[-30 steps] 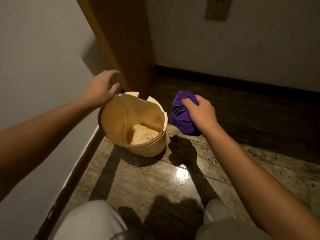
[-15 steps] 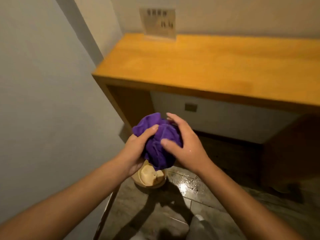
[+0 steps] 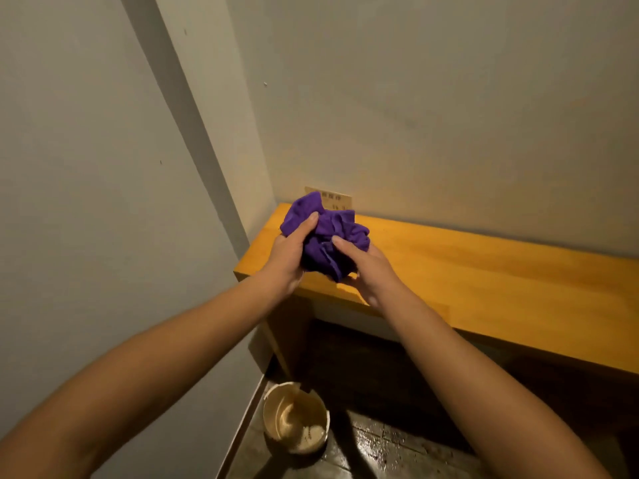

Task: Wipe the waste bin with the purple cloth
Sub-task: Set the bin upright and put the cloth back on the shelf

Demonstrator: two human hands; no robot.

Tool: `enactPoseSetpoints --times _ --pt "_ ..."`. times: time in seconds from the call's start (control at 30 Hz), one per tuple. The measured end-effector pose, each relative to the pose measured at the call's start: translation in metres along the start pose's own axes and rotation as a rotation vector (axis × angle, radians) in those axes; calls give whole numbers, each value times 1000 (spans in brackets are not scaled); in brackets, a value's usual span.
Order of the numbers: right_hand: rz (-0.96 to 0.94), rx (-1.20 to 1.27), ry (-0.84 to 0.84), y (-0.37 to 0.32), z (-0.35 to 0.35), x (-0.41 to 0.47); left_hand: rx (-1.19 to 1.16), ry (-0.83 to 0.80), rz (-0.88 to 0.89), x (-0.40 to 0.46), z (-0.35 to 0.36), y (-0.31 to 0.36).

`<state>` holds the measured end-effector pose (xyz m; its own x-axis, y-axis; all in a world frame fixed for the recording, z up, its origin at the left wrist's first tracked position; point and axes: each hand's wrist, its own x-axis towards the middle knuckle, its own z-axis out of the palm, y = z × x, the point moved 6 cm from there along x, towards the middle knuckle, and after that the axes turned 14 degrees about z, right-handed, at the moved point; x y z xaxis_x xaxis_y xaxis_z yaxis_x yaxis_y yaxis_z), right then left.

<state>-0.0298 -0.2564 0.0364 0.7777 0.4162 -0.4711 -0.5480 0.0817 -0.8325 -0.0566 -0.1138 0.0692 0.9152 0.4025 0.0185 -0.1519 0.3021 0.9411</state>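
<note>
Against plain pale walls [image 3: 449,98] meeting in a corner, a smooth orange wooden desk [image 3: 501,288] runs rightward with a straight front edge and dark open space beneath. On the glossy dark plank floor [image 3: 397,451] below, beside the left wall, stands a round cream waste bin [image 3: 294,418], open-topped, well below both hands. Above the desk's left corner, 2 bare hands, left hand [image 3: 288,255] and right hand [image 3: 368,267], press together around a bunched, soft purple cloth [image 3: 326,233].
</note>
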Motion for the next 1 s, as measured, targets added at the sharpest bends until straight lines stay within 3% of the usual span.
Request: enactPoseSetpoints --times 0.13,0.33,0.47,0.57,0.67,0.8,1.0 --pt "41 1 207 -14 3 34 167 -74 -23 48 -15 -2" --pt "44 175 454 -27 -3 66 412 -367 -61 104 -16 -1" --pt "9 292 339 -30 14 75 361 -323 -70 138 -21 4" --pt "20 145 226 -25 34 79 331 -295 -73 152 -27 -1" --pt "11 89 220 -19 37 83 312 -328 -71 158 -33 -15" --pt "50 -23 341 -23 27 85 408 -474 -140 165 -38 -33" --pt "99 -77 371 -33 17 91 718 -745 -167 178 -38 -23"
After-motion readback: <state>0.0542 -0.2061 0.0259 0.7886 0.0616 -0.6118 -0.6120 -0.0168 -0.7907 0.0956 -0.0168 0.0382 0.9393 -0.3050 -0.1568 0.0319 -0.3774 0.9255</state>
